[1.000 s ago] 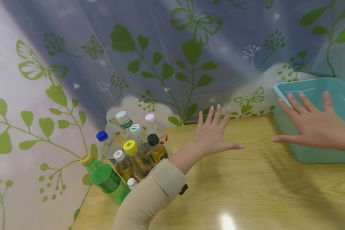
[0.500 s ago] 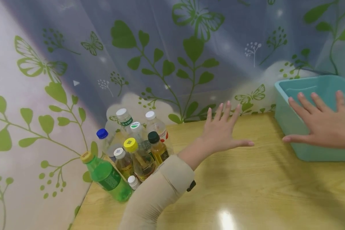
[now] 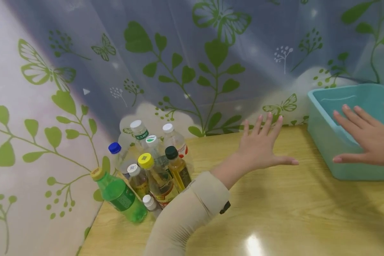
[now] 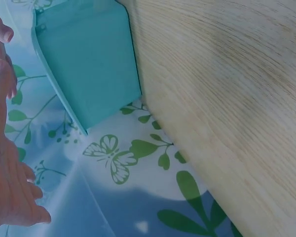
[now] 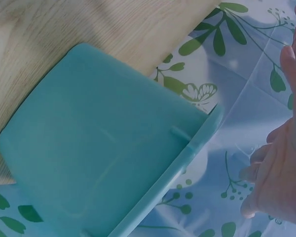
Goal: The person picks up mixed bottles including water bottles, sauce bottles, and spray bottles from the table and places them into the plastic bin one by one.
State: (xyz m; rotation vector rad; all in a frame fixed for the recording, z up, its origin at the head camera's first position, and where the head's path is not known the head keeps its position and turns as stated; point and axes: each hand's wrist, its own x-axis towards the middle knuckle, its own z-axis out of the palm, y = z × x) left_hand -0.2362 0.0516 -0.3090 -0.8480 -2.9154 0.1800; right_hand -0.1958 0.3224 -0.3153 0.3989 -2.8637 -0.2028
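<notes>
My left hand (image 3: 257, 147) is held above the wooden table (image 3: 275, 209) with its fingers spread and nothing in it. To its right my right hand (image 3: 374, 140) is spread too, in front of the teal plastic bin (image 3: 323, 149), and holds nothing. In the right wrist view the bin (image 5: 98, 133) fills the middle, with the hand at the right edge. On the left of the table several bottles stand close together: a green bottle (image 3: 120, 195) with a yellow cap, a yellow-capped bottle (image 3: 160, 181) and a dark-capped bottle (image 3: 179, 169) among them. My left sleeve partly hides the nearest ones.
A small white-capped bottle (image 3: 150, 202) stands at the front of the group, close to my left sleeve (image 3: 192, 209). Behind the table hangs a patterned curtain (image 3: 179, 71) with green leaves and butterflies. It also runs along the left side.
Both hands have shifted to the right with fingers still spread, the left away from the bottles. More of the bottles shows beside the left sleeve. The bottles and bin stay in place.
</notes>
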